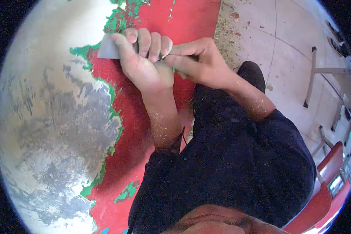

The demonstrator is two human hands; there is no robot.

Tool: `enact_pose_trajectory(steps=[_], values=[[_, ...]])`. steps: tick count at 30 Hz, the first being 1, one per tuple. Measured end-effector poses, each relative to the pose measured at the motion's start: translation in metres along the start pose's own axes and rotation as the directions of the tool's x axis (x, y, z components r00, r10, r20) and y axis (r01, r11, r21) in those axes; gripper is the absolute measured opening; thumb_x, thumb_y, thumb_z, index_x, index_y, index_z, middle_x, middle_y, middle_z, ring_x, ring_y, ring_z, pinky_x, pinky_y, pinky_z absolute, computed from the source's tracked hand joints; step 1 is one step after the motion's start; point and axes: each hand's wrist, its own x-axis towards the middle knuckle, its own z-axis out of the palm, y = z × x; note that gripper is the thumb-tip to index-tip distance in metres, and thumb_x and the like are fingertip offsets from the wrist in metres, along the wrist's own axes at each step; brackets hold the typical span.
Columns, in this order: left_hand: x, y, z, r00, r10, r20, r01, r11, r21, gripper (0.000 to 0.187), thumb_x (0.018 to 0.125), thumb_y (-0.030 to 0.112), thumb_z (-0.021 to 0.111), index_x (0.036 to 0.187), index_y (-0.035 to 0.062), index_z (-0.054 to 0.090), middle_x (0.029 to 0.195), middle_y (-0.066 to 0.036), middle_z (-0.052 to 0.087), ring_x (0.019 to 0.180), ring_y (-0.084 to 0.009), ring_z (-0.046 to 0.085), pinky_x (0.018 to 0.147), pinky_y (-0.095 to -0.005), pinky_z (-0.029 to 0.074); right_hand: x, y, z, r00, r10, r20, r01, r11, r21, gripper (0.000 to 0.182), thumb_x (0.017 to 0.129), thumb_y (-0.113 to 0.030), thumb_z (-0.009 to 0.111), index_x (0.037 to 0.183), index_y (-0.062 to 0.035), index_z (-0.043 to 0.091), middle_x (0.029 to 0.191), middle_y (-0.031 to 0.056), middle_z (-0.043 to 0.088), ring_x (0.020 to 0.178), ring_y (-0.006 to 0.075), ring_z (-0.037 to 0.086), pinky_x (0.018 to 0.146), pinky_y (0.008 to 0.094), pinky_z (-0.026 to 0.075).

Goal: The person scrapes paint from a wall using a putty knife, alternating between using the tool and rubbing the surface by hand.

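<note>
A flat grey scraper blade (108, 47) sticks out to the left from my left hand (146, 58), whose fingers are curled over the tool. Most of the scraper's body is hidden inside that hand. Close beside it, my right hand (201, 62) is closed, thumb and forefinger pinched at the tool's other end, where a small shiny metal bit shows. Whether the right hand grips the scraper itself cannot be made out. Both hands are over a painted surface (109, 82), red with green edges, partly stripped to a whitish-grey layer.
Paint flakes and crumbs (232, 43) lie on the tiled floor (286, 35) along the red edge. A dark shoe (252, 74) is by my right forearm. Metal furniture legs (311, 78) and red chairs (331, 160) stand at the right.
</note>
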Motion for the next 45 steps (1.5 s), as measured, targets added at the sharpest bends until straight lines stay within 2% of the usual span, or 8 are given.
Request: enact_pose_trajectory(steps=[6,13,16,24,28,32,40,45], values=[[-0.025,-0.003,0.022,0.968,0.222,-0.115,-0.202,0.966,0.164,0.034,0.097,0.042,0.027,0.085,0.0125,0.039,0.056,0.0,0.037,0.047,-0.0148,0.04,0.05,-0.03,0.039,0.002,-0.016,0.007,0.983,-0.019,0.18,-0.014,0.983,0.183,0.016,0.087,-0.014,0.06,0.085,0.0008,0.066,0.058,-0.0024,0.051,0.054,0.0025,0.042,0.047,0.0213,0.034],[-0.039,0.001,0.029,0.914,-0.008,-0.406,0.012,1.0,0.008,0.034,0.098,0.039,0.025,0.074,0.0166,0.033,0.044,0.002,0.026,0.035,-0.0148,0.033,0.045,-0.0322,0.04,-0.019,-0.016,0.013,0.986,0.109,0.127,-0.113,0.993,0.026,0.015,0.084,-0.013,0.059,0.075,-0.0015,0.062,0.055,0.0125,0.048,0.047,0.0101,0.045,0.044,0.0301,0.038],[-0.04,0.001,0.022,0.947,0.015,-0.32,0.002,0.999,0.052,0.034,0.098,0.039,0.025,0.074,0.0166,0.033,0.044,0.002,0.027,0.033,-0.0131,0.03,0.042,-0.031,0.039,-0.024,-0.006,0.015,0.987,0.044,0.156,-0.034,0.997,-0.065,0.013,0.087,-0.01,0.057,0.083,0.0,0.063,0.06,0.0034,0.053,0.061,0.001,0.046,0.051,0.0227,0.04],[-0.039,0.021,0.024,0.953,0.083,-0.291,-0.064,0.995,0.073,0.034,0.098,0.036,0.025,0.072,0.0154,0.031,0.046,0.003,0.025,0.034,-0.01,0.028,0.04,-0.0289,0.037,-0.011,0.008,0.038,0.969,-0.181,0.17,0.202,0.973,-0.113,0.008,0.085,-0.01,0.058,0.08,-0.0035,0.06,0.059,0.0121,0.053,0.051,0.0209,0.056,0.049,0.0294,0.043],[-0.073,0.007,-0.002,0.923,-0.07,-0.378,0.142,0.976,0.167,0.035,0.098,0.035,0.026,0.071,0.0149,0.031,0.047,0.002,0.027,0.035,-0.0119,0.029,0.041,-0.0307,0.038,-0.04,0.027,0.026,0.956,0.063,0.288,-0.038,0.995,-0.091,0.011,0.085,-0.013,0.059,0.08,-0.003,0.06,0.061,0.0125,0.055,0.054,0.0228,0.059,0.049,0.0304,0.044],[-0.068,0.003,0.003,0.953,0.047,-0.299,-0.008,0.991,0.13,0.039,0.096,0.044,0.027,0.07,0.0143,0.029,0.048,0.0,0.029,0.039,-0.0157,0.038,0.047,-0.0323,0.042,-0.036,0.02,0.03,0.97,-0.027,0.243,0.063,0.988,-0.143,0.011,0.086,-0.012,0.058,0.081,-0.003,0.062,0.063,0.0125,0.057,0.056,0.0207,0.061,0.051,0.0303,0.045],[-0.09,0.011,0.008,0.961,-0.026,-0.277,0.173,0.836,0.521,0.045,0.093,0.045,0.037,0.102,0.0022,0.047,0.074,-0.011,0.054,0.071,-0.0295,0.061,0.072,-0.0438,0.051,-0.07,0.001,0.039,0.968,0.225,0.109,-0.244,0.946,0.216,0.031,0.092,-0.016,0.048,0.121,-0.0049,0.05,0.068,-0.0015,0.05,0.061,0.006,0.045,0.054,0.0254,0.039],[-0.127,0.018,0.005,0.987,-0.053,-0.152,0.104,0.93,0.351,0.047,0.096,0.042,0.027,0.107,-0.0015,0.041,0.073,-0.018,0.056,0.067,-0.0327,0.062,0.064,-0.046,0.054,-0.108,0.002,0.069,0.975,0.169,0.145,-0.213,0.898,0.386,0.036,0.094,-0.017,0.046,0.128,-0.0052,0.048,0.067,-0.0047,0.044,0.062,0.0042,0.04,0.053,0.0226,0.036]])
